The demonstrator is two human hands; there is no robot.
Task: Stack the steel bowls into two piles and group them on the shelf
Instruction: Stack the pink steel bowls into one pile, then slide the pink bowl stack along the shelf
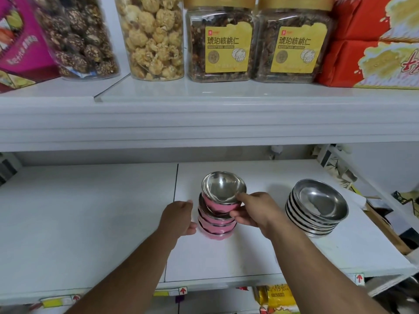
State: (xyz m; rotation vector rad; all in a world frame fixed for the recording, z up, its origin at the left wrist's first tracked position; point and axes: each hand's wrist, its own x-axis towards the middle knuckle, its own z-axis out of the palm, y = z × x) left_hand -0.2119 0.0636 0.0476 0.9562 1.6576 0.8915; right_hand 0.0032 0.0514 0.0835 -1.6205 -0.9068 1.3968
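A pile of several small pink-sided steel bowls (216,225) stands on the white lower shelf (90,211). The top pink bowl (223,188) sits tilted on the pile. My right hand (254,211) grips that top bowl at its right rim, thumb on the rim and fingers under its side. My left hand (178,217) rests against the left side of the pile, fingers curved around the lower bowls. To the right stands a second pile of wider steel bowls (317,210) with black-and-white striped sides, apart from both hands.
The upper shelf (204,114) overhangs close above, carrying snack jars (156,37), two yellow-labelled nut jars (220,41) and red boxes (371,41). Cardboard and clutter (381,214) sit at the shelf's right end. Yellow packets (276,298) lie below the front edge.
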